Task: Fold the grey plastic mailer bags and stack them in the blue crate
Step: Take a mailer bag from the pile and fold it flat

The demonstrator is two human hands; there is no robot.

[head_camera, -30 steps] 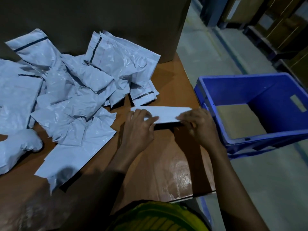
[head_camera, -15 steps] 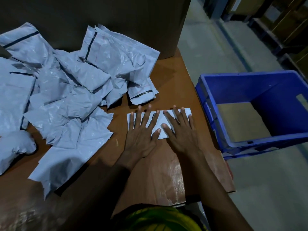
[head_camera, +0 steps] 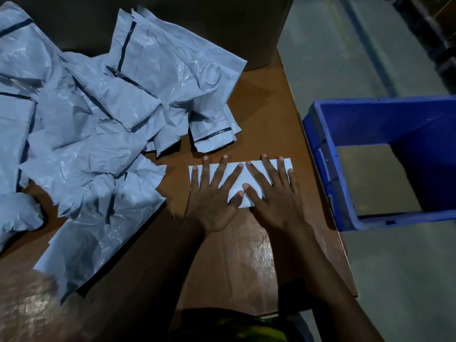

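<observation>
A folded grey mailer bag lies flat on the brown table near its right edge. My left hand presses on the bag's left half with fingers spread straight. My right hand presses flat on its right half, the two thumbs nearly touching. A loose pile of crumpled grey mailer bags covers the table's left and back. The blue crate stands on the floor right of the table; only a brown sheet shows on its bottom.
A large dark cardboard box stands at the back of the table behind the pile. Grey concrete floor lies right of the table edge and around the crate.
One second ago both hands were curled over the narrow folded bag. They have since spread flat on it, and in the last half second they barely moved.
</observation>
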